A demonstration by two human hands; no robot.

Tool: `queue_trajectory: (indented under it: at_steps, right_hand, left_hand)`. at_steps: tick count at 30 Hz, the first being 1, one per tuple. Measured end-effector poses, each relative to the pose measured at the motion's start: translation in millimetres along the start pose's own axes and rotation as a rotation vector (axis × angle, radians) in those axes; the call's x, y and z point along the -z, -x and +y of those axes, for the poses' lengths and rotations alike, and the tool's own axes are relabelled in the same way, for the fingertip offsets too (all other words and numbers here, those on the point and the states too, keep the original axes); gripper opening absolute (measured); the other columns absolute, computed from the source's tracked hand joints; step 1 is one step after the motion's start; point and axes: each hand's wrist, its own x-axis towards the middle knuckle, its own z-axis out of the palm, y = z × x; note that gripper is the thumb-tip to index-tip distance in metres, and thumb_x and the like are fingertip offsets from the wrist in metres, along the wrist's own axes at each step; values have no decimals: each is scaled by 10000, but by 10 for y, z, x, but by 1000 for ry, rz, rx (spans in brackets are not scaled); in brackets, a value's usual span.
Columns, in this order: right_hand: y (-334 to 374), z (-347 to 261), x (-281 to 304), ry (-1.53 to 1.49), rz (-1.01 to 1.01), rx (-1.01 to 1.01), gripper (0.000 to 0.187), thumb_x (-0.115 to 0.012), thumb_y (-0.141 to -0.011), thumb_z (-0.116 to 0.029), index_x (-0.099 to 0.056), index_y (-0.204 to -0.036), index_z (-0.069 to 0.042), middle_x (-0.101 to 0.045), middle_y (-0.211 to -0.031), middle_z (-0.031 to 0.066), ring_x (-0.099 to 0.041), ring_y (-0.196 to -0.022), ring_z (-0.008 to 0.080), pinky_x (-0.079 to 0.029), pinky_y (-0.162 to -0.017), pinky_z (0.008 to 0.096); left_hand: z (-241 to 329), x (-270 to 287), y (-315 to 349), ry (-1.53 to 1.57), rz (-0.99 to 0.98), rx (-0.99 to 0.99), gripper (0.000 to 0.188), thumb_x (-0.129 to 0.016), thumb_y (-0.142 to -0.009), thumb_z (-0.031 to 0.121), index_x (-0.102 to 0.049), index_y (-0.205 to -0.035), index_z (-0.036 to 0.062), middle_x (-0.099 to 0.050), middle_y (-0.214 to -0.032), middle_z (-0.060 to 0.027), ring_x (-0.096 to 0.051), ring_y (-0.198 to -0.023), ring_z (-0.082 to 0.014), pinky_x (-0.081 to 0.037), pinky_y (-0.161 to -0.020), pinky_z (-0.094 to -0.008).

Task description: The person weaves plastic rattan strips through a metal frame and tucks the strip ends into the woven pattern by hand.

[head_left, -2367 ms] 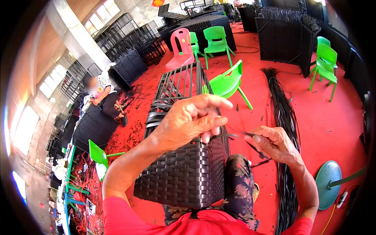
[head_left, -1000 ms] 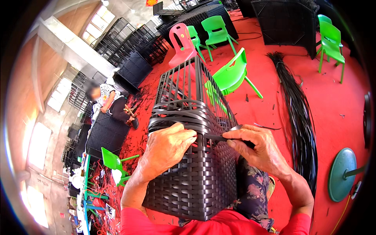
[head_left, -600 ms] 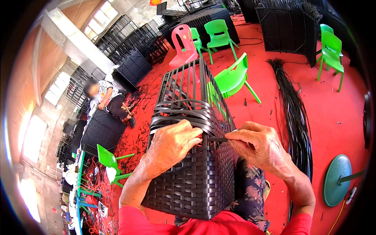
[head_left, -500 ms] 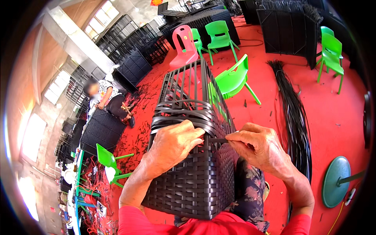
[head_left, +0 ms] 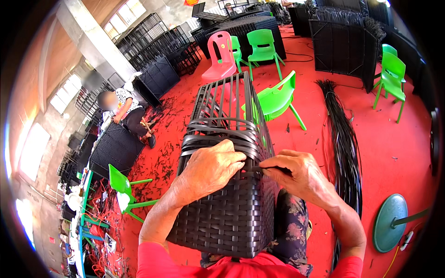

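A half-woven black frame (head_left: 213,222) stands upright before me, its near part covered in flat weave and its far part bare bars. Several loose black strips (head_left: 218,132) loop across its middle. My left hand (head_left: 211,164) rests on the top at the edge of the weave, fingers closed together by the corner; what they pinch is hidden. My right hand (head_left: 294,173) pinches a dark flat strip (head_left: 252,169) between thumb and forefinger at the right-hand corner, close to the left fingertips.
A long bundle of black strips (head_left: 343,148) lies on the red floor to the right, near a round green base (head_left: 390,222). A green chair (head_left: 276,99) and a pink chair (head_left: 220,58) stand beyond the frame. On the left, a person (head_left: 123,109) sits beside a dark woven panel (head_left: 116,153).
My right hand has moved left, closer to the corner and to my left hand, and less of the strip shows between them. My left hand stays in nearly the same place.
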Motion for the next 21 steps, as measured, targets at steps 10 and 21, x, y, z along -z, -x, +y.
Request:
queue_trajectory:
  at_steps: [10,21]
  right_hand:
    - [187,33,-218,-286,101,-264,105,-631,-800,-48,-598,-888,-2,-612,-754,78,-583,-669,116,-467,-614,259]
    - [213,105,-307,-222,152,-287,102,-641,-810,-70,-602,-878,-6,-561,-675,27,-505,-626,59,-413,-550,231]
  left_hand:
    - [-151,24,-10,85,-73,-14,194,-569,-828,227,-637,-861,48,-497,-700,-111,-536,-681,-278,-423,-619,-370]
    - [-196,55,-99,439,-199,53,209,-633,-797,220,-636,-840,16,-571,-717,-55,-560,-664,-140,-439,-611,-278]
